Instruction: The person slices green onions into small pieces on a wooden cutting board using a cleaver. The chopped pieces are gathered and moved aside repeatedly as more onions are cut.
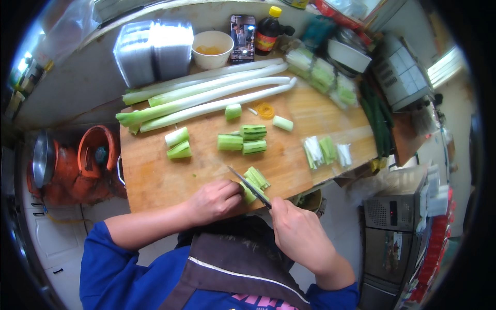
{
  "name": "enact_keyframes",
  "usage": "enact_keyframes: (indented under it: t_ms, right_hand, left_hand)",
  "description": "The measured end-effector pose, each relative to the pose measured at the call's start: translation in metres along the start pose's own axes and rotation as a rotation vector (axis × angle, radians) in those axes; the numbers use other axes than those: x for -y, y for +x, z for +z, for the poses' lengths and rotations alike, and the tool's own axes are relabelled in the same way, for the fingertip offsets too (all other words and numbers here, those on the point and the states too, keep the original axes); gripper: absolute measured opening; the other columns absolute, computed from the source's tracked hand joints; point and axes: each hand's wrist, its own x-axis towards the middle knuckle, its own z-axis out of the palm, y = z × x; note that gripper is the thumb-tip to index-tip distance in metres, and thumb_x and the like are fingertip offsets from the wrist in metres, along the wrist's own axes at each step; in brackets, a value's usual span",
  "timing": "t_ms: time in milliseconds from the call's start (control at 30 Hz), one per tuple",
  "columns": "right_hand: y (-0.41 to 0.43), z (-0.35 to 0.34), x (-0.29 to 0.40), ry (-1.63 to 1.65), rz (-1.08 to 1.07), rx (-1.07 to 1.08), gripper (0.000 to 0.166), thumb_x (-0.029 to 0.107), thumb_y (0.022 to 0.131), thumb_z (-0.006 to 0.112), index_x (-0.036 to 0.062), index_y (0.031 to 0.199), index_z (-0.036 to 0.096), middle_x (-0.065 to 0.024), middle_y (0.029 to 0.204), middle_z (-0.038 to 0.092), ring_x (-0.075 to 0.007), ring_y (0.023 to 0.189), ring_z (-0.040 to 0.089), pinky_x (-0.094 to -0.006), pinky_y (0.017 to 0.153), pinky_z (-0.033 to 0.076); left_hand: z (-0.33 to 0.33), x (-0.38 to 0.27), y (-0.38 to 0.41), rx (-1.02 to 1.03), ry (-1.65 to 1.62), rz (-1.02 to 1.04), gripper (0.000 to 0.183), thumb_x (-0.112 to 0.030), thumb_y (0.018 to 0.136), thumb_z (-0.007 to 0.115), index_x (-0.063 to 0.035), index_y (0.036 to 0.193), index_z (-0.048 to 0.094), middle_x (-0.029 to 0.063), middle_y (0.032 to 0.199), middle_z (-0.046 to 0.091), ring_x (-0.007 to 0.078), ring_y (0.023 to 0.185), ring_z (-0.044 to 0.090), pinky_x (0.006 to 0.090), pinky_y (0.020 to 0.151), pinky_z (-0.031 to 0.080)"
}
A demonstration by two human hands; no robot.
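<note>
My right hand [296, 228] grips a kitchen knife [254, 189], its blade angled over a piece of cucumber [248, 193] near the front edge of a wooden cutting board [155, 170]. Curled fingers of my left hand [219, 199] rest against that piece, to the left of the blade. Cut green sticks [257, 177] lie just beyond the knife. Short cucumber chunks [230, 142] sit mid-board, with leek pieces [177, 136] to their left. Long leeks [209, 96] lie across the back. Small piles of white and green sticks [327, 150] are at the right.
Behind the board stand stacked clear plastic containers [155, 50], a white bowl [212, 48], a phone [242, 38] and a dark sauce bottle [267, 33]. Yellow rubber bands [265, 111] lie on the board. Packed cut vegetables [323, 75] and whole cucumbers [376, 120] are at the right.
</note>
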Motion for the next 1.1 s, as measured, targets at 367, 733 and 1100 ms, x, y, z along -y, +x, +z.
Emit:
enact_keyframes:
  t_ms: [367, 733, 1100]
  right_hand:
    - [0.003, -0.004, 0.005, -0.007, -0.026, 0.004, 0.009, 0.0, 0.085, 0.053, -0.0017, 0.092, 0.048, -0.0196, 0.075, 0.063, -0.0324, 0.063, 0.068, -0.0395, 0.055, 0.055]
    - [0.01, 0.0, 0.004, 0.008, -0.027, 0.011, 0.008, -0.002, 0.084, 0.052, -0.0016, 0.091, 0.047, -0.0211, 0.075, 0.064, -0.0342, 0.065, 0.068, -0.0403, 0.056, 0.055]
    - [0.013, 0.005, 0.005, -0.006, -0.017, 0.035, 0.008, -0.001, 0.084, 0.053, -0.0013, 0.091, 0.047, -0.0206, 0.075, 0.064, -0.0338, 0.065, 0.069, -0.0402, 0.057, 0.056]
  left_hand:
    - [-0.005, -0.002, -0.002, 0.029, -0.002, -0.012, 0.013, -0.014, 0.074, 0.063, -0.0048, 0.077, 0.055, 0.0097, 0.083, 0.051, 0.024, 0.074, 0.056, 0.0345, 0.062, 0.049]
    - [-0.002, -0.001, -0.002, 0.031, 0.029, 0.004, 0.014, -0.013, 0.073, 0.062, -0.0025, 0.082, 0.06, 0.0104, 0.088, 0.056, 0.0243, 0.078, 0.058, 0.0335, 0.066, 0.05]
    - [-0.008, -0.004, -0.005, 0.086, 0.026, 0.012, 0.017, -0.014, 0.073, 0.063, -0.0018, 0.084, 0.062, 0.0107, 0.092, 0.058, 0.0247, 0.081, 0.059, 0.0345, 0.069, 0.05]
